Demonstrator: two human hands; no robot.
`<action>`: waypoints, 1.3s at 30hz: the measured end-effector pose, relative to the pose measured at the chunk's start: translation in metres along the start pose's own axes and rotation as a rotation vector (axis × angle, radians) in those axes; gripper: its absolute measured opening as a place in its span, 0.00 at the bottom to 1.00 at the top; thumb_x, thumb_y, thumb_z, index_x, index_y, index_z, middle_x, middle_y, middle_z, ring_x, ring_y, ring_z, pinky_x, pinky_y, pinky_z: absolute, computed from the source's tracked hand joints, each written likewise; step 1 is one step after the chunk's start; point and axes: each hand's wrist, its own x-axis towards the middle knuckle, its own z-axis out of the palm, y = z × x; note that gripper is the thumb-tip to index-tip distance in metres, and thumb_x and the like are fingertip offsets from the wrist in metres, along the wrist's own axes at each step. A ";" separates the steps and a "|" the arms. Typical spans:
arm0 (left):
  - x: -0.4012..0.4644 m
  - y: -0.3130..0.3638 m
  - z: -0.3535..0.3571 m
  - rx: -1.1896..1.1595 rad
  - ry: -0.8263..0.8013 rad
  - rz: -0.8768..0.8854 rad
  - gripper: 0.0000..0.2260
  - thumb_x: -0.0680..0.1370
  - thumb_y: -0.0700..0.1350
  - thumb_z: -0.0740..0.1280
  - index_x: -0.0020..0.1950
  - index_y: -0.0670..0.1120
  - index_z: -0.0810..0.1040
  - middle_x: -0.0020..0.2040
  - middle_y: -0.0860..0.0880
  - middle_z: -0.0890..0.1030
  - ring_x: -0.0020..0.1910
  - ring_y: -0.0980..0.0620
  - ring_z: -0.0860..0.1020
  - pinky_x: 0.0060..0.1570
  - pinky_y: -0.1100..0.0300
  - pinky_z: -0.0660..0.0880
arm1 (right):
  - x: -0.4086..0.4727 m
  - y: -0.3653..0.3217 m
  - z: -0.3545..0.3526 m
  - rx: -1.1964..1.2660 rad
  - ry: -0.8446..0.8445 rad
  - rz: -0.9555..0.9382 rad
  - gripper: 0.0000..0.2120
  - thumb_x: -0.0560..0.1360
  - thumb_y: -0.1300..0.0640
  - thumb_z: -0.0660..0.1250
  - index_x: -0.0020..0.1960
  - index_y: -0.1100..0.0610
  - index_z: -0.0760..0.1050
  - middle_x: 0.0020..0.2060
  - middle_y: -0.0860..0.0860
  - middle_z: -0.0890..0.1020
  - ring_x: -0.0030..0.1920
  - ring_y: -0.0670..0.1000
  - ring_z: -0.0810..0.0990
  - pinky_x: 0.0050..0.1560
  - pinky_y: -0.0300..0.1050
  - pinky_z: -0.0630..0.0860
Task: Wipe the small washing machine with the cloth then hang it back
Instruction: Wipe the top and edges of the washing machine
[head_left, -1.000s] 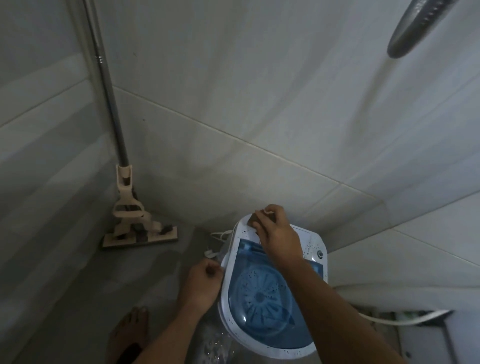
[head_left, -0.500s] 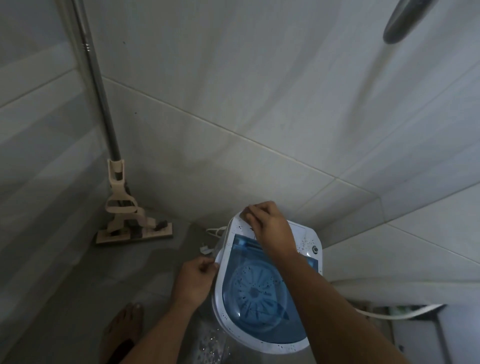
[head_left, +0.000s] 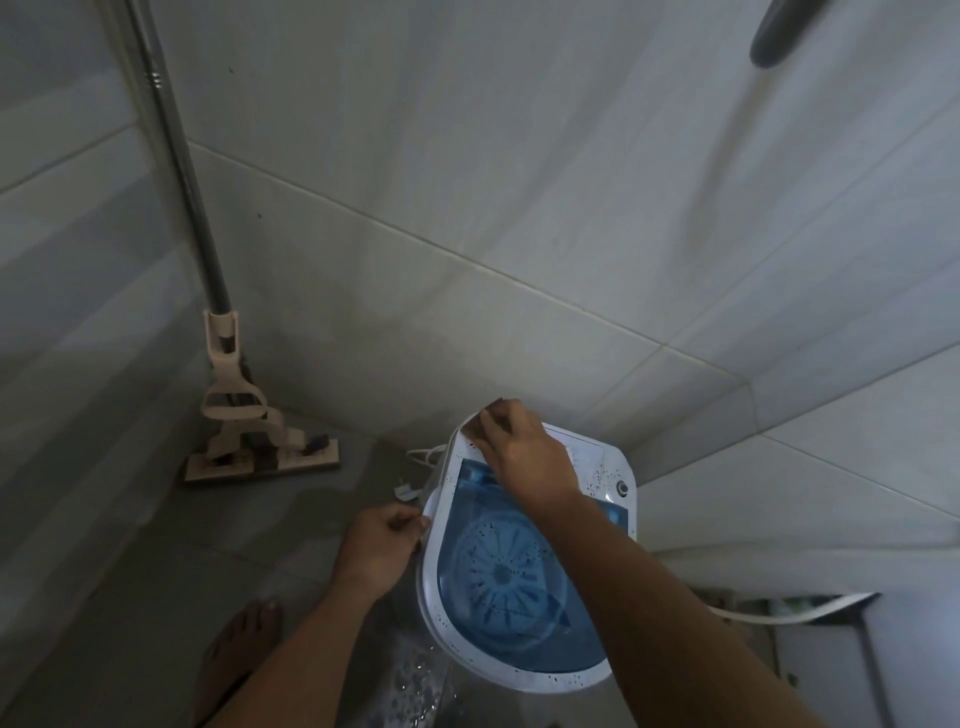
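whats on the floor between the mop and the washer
In the head view, a white cord and its plug lie on the grey floor between the mop and the washer.

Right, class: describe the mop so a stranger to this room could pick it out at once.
Find the corner where the two tiled walls meet the grey floor, left of the small washing machine. The mop leans there: a long metal pole on a beige flat head, the only tall standing thing.

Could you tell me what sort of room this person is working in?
Most likely a bathroom or wash area: tiled walls, a mop propped in the corner, and a small washing machine standing on the wet floor.
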 end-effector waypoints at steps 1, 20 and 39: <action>0.000 0.000 0.000 -0.001 0.000 0.002 0.03 0.76 0.43 0.71 0.45 0.50 0.85 0.38 0.52 0.86 0.38 0.51 0.83 0.50 0.50 0.81 | -0.001 -0.001 0.002 -0.013 -0.011 0.004 0.16 0.84 0.47 0.63 0.68 0.54 0.72 0.63 0.55 0.74 0.57 0.57 0.78 0.46 0.53 0.83; 0.003 -0.003 0.004 -0.012 0.013 0.001 0.03 0.76 0.42 0.71 0.48 0.48 0.85 0.43 0.49 0.86 0.40 0.51 0.83 0.49 0.53 0.80 | 0.004 0.004 0.004 0.202 0.101 0.137 0.13 0.82 0.51 0.66 0.62 0.57 0.81 0.56 0.56 0.76 0.52 0.58 0.81 0.44 0.56 0.84; 0.004 -0.001 0.003 0.071 0.009 0.008 0.05 0.76 0.44 0.71 0.49 0.49 0.85 0.44 0.50 0.87 0.42 0.52 0.84 0.49 0.54 0.80 | -0.005 0.025 -0.028 0.272 0.002 0.217 0.15 0.84 0.47 0.62 0.64 0.52 0.82 0.56 0.53 0.75 0.51 0.54 0.81 0.54 0.51 0.81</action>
